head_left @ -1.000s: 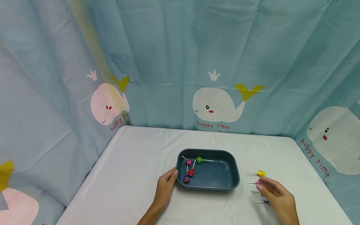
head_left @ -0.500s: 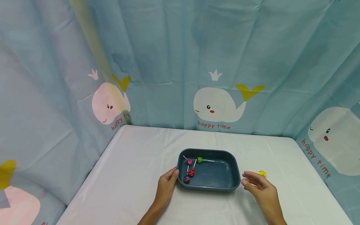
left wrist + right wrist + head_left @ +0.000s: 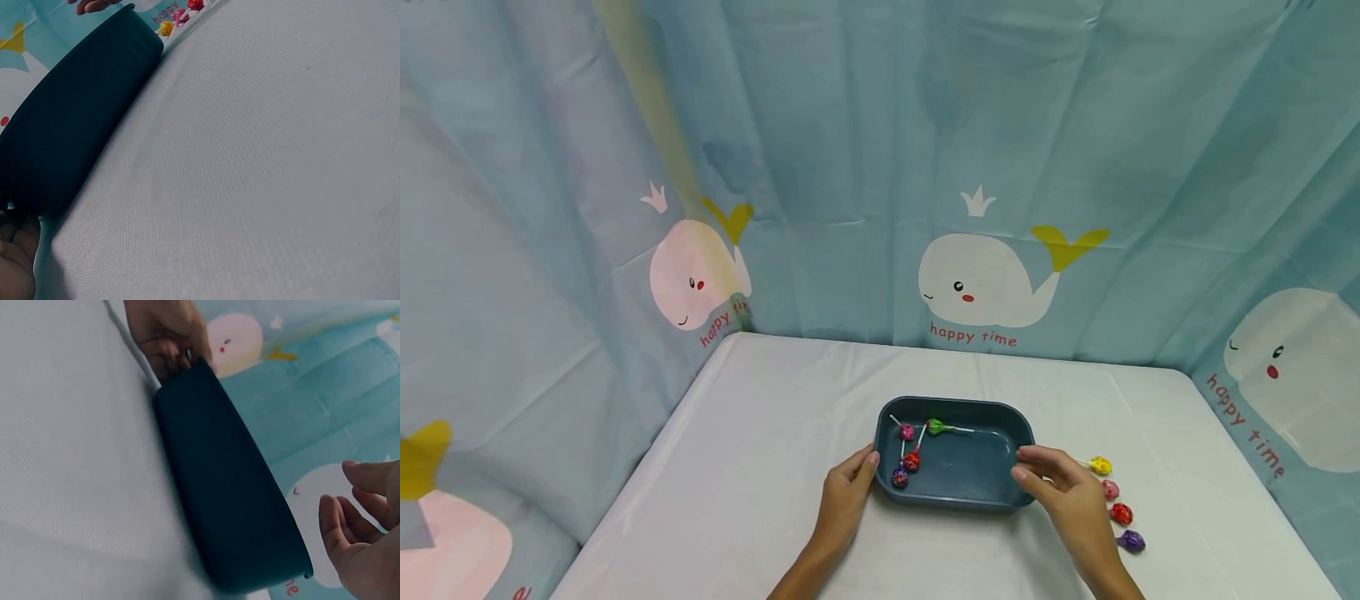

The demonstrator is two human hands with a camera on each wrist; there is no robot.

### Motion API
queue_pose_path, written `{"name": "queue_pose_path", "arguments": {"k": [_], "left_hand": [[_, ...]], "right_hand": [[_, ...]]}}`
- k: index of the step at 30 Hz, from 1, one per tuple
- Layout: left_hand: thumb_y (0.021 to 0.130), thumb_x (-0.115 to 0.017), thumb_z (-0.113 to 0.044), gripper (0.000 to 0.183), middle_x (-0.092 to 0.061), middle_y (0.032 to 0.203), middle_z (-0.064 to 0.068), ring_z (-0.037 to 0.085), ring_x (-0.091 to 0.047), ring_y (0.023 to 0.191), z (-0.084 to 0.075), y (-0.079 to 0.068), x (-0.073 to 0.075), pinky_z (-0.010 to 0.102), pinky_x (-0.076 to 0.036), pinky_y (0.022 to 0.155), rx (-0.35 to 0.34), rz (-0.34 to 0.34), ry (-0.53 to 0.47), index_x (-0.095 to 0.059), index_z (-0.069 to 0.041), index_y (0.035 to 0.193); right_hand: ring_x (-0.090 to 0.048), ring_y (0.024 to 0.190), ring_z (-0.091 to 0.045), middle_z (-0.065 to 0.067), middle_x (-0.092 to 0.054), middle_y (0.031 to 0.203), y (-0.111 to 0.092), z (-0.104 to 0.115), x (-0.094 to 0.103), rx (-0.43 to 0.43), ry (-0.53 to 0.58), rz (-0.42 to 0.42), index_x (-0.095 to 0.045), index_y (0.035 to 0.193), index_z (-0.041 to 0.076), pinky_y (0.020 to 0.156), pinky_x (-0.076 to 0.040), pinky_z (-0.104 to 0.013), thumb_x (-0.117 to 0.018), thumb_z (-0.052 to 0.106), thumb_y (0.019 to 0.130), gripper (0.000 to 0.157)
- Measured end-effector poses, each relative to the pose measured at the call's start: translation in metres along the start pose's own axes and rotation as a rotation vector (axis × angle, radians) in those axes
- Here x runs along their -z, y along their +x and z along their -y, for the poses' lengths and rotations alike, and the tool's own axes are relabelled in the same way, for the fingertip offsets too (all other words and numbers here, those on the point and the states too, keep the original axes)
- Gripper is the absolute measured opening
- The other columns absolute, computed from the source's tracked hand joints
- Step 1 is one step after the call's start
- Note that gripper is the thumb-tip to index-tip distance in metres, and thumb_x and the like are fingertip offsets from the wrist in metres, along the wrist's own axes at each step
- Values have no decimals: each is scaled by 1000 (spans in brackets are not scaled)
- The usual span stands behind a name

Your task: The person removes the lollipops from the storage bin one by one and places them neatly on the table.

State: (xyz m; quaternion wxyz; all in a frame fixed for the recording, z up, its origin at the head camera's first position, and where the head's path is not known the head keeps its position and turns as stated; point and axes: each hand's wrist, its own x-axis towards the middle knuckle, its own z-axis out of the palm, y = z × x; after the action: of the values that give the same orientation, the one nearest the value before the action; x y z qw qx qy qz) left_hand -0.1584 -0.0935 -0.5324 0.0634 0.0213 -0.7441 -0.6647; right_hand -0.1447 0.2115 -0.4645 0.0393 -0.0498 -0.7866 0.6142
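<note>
A dark blue rectangular tray (image 3: 973,471) sits on the white-covered table. My left hand (image 3: 841,500) grips its left end, the thumb at the rim. Several wrapped lollipops lie inside towards the left: a pink one (image 3: 907,432), a green one (image 3: 935,427), a red one (image 3: 912,462) and a purple one (image 3: 900,476). Over the tray's right end hovers my right hand (image 3: 1070,498), fingers loosely bent. The right wrist view shows a gap between its thumb and fingers, with nothing held, just beyond the tray wall (image 3: 219,487).
Right of the tray, more lollipops lie in a column: yellow (image 3: 1101,465), pink (image 3: 1110,490), red (image 3: 1122,514) and purple (image 3: 1131,542). My right hand hides most of their sticks. A whale-print curtain (image 3: 820,267) surrounds the table (image 3: 760,433).
My right hand has moved left from above the lollipop column to the tray's right end, uncovering the lollipop heads. My left hand keeps its hold on the tray.
</note>
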Motion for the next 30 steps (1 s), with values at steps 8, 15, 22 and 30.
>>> {"name": "queue_pose_path", "arguments": {"k": [8,15,22,30], "left_hand": [[111,-59,-33,51,-61,149,16,31,-51,147,2,1,-1,45,-40,122,0,4,-13,-60,5,146],[110,-59,-33,51,-62,148,17,32,-52,146,2,1,0,46,-41,121,-6,-3,-2,-61,5,144],[111,-59,-31,50,-62,148,17,32,-52,146,2,0,-1,47,-40,122,3,-6,1,-60,6,145],[111,-58,-30,49,-63,148,17,31,-52,146,1,0,-1,45,-41,121,1,-5,5,-60,5,145]], "right_hand": [[-70,103,-4,-14,-72,129,5,4,-13,57,-15,20,-71,131,6,90,-57,-10,-81,26,97,41],[-70,106,-5,-12,-74,129,10,6,-24,77,-11,45,-72,130,9,91,-56,-11,-81,26,97,39],[-70,110,-11,-10,-72,129,18,5,-35,101,-17,86,-72,129,14,94,-58,-16,-83,35,94,43],[-69,111,-12,-4,-74,129,27,5,-45,105,-122,98,-73,130,20,102,-54,-27,-83,43,93,45]]}}
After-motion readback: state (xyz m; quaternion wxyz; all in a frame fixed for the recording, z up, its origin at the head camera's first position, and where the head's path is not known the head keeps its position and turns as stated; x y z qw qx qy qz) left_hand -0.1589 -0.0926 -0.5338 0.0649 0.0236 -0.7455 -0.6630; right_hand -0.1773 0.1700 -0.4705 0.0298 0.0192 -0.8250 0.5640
